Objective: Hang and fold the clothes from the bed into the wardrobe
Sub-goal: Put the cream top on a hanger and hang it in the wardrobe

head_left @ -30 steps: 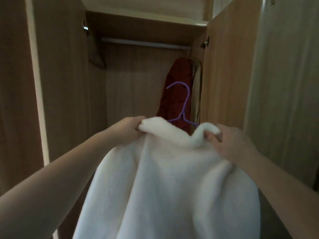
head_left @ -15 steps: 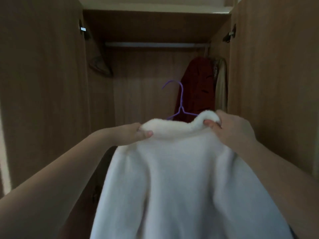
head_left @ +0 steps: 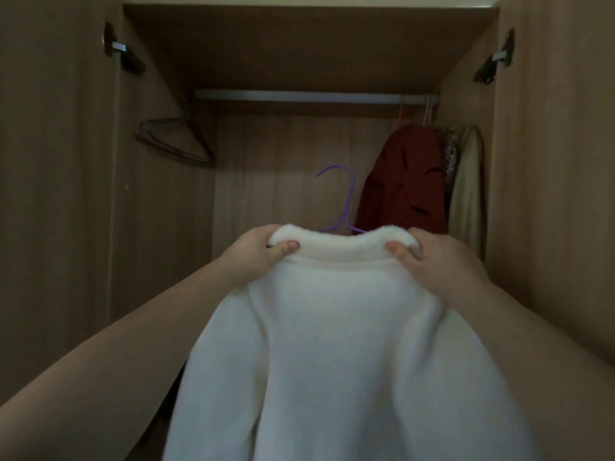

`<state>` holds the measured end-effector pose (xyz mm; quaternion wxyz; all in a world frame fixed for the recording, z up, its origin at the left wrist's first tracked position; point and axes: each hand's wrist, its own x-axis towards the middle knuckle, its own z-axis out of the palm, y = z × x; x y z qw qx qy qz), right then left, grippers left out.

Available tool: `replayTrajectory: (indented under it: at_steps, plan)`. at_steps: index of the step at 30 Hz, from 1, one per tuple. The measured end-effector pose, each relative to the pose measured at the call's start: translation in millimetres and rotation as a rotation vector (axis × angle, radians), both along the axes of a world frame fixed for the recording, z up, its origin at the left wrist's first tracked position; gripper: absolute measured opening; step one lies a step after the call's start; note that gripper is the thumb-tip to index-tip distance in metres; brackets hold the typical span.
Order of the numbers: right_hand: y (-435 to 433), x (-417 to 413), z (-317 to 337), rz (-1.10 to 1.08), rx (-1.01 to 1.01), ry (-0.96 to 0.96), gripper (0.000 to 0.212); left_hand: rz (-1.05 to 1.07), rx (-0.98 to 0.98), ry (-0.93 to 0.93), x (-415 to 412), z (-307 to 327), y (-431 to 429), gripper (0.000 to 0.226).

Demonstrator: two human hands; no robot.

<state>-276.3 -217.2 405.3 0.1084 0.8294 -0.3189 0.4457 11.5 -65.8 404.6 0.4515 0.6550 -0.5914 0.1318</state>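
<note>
Up close in the head view, both hands grip a white fleece garment (head_left: 336, 344) by its collar: left hand (head_left: 258, 251) pinching the left end, right hand (head_left: 436, 261) the right. A purple hanger (head_left: 346, 201) rises behind the collar. Farther off, the wardrobe rail (head_left: 299, 96) carries a red garment (head_left: 406, 181) at right.

A brown wood-grain wardrobe (head_left: 299, 44) fills the view in dim light. Its left door (head_left: 50, 161) and right door (head_left: 559, 161) stand open, each on a dark hinge (head_left: 116, 48) near the top. A pale metal rail (head_left: 299, 97) crosses under the top panel. Dark empty hangers (head_left: 173, 141) hang at its left end, and a red garment (head_left: 406, 181) and a beige garment (head_left: 469, 188) at its right end.
</note>
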Motion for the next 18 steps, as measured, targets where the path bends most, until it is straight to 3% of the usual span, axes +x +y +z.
replayTrajectory:
  at_steps: [9,13,18]
  plan:
    - [-73.8,45.9,81.1,-0.228,-0.361,0.008,0.044,0.312,-0.239,-0.251,40.7,59.2,-107.0,0.038]
    - [-95.5,65.2,121.5,-0.347,-0.449,-0.026,0.04,0.302,-0.352,-0.255,58.5,97.2,-167.0,0.046]
    - [-114.0,73.0,181.4,-0.484,-0.4,-0.085,0.038,0.214,-0.571,-0.384,45.6,138.5,-241.0,0.066]
